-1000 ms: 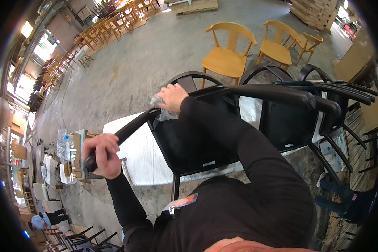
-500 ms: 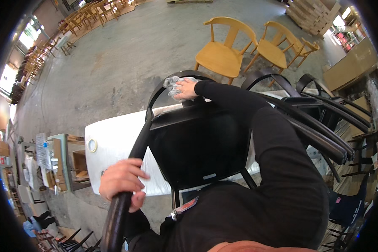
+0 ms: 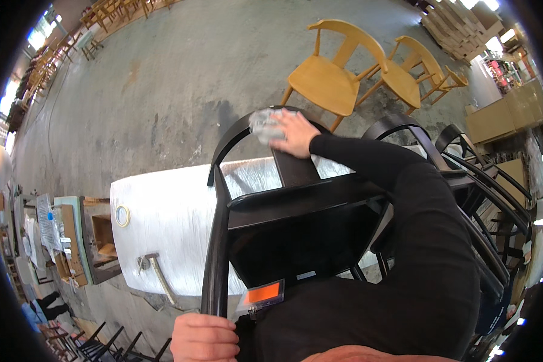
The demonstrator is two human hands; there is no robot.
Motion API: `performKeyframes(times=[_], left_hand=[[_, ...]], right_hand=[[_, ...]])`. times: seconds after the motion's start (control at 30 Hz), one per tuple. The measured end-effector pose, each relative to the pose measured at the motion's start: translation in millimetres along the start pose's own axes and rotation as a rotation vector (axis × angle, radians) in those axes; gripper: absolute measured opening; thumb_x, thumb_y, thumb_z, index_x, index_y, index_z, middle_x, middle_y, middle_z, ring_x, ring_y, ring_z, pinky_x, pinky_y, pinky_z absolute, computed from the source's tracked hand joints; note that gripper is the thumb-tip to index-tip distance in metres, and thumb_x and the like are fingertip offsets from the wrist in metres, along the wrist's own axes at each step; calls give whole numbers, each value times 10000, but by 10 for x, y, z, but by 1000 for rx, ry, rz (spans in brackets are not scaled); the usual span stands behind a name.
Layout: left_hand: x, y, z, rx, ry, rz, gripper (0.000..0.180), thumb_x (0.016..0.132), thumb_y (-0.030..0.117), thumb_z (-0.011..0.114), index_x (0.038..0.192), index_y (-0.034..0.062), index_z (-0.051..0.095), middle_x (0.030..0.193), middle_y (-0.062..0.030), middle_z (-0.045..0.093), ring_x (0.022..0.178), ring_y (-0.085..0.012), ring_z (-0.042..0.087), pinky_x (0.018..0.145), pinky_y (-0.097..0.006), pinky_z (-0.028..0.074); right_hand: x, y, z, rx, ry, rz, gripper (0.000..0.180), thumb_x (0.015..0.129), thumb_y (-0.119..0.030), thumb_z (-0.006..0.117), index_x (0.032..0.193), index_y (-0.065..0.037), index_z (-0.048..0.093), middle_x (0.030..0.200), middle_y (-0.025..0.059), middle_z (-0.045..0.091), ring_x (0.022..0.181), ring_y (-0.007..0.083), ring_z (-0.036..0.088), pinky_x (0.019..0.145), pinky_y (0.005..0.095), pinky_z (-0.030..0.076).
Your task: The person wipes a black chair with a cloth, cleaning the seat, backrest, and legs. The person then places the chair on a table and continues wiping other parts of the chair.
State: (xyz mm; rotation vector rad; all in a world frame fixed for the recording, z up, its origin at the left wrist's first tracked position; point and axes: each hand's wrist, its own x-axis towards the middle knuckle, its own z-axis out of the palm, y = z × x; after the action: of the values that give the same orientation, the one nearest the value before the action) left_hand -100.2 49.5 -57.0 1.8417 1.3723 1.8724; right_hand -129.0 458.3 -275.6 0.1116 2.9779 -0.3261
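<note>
Here my right hand (image 3: 294,134) presses a crumpled cloth (image 3: 264,123) on the black chair (image 3: 295,235)'s curved top rail; my left hand (image 3: 204,338) grips a leg. The chair lies on the white table (image 3: 163,223); wiping looks unfinished, I judge.

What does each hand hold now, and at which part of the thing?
The left hand grips the black chair by one leg. The right hand presses a crumpled grey cloth against the top of the chair's curved backrest.
</note>
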Motion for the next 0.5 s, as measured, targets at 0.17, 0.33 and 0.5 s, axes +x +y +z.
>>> performKeyframes(times=[0.17,0.33,0.5], left_hand=[[22,-44,-78,-77,-47,34,125,808,57,690,824,17,572,724,-115,637,611,-250,647,607,-399,576],[-1,-120,-33,-97,53,78,79,830,79,588,782,29,548,681,-130,625,571,-259,637,583,-415,573],[-20,-101,19,-118,115,94,131,847,82,535,723,61,499,638,-127,612,505,-245,605,536,-414,560]], right_hand=[[885,416,187,83,-11,501,564,938,-550,472,1283,-133,629,1435,112,489,1349,360,407,1076,541,349],[1170,-17,362,-68,30,55,588,926,-564,462,1168,-80,693,1372,111,543,1305,325,459,1040,515,383],[1336,-1129,743,3,-197,-435,620,943,-557,383,1133,-65,709,1296,110,607,1290,316,476,1072,477,333]])
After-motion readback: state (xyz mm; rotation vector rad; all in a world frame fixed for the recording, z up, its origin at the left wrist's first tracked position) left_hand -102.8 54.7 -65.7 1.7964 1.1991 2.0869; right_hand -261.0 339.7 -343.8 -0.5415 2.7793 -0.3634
